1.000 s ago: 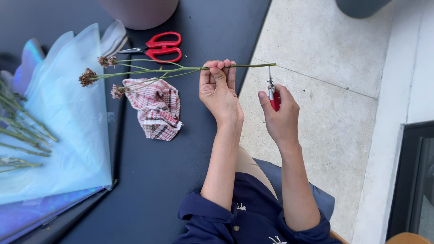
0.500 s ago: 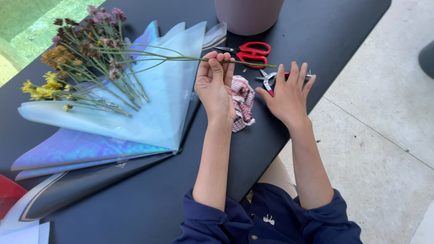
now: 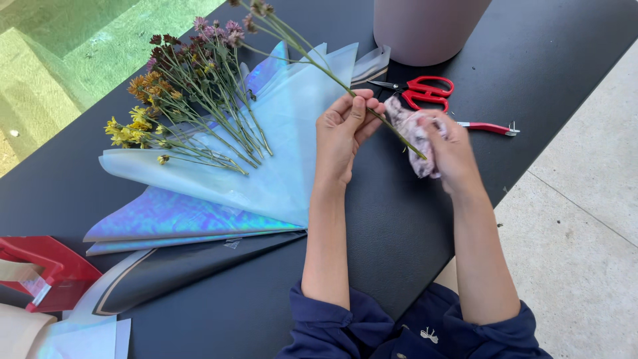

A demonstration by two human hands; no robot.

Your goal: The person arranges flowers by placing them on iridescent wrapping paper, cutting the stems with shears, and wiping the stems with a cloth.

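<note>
Two hands working one stem point(image 3: 312, 63): left hand point(image 3: 344, 133) pinching it above the wrap point(image 3: 266, 179), keeping it steady; right hand point(image 3: 452, 149) closing a cloth point(image 3: 409, 129) around its lower end, likely wiping. Scissors point(image 3: 425, 90) and pruner point(image 3: 488, 127) lying far right, within reach.

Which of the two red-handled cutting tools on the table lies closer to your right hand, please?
The slim red-handled clippers, beside the right hand; the red scissors lie farther up, by the pink pot.
</note>
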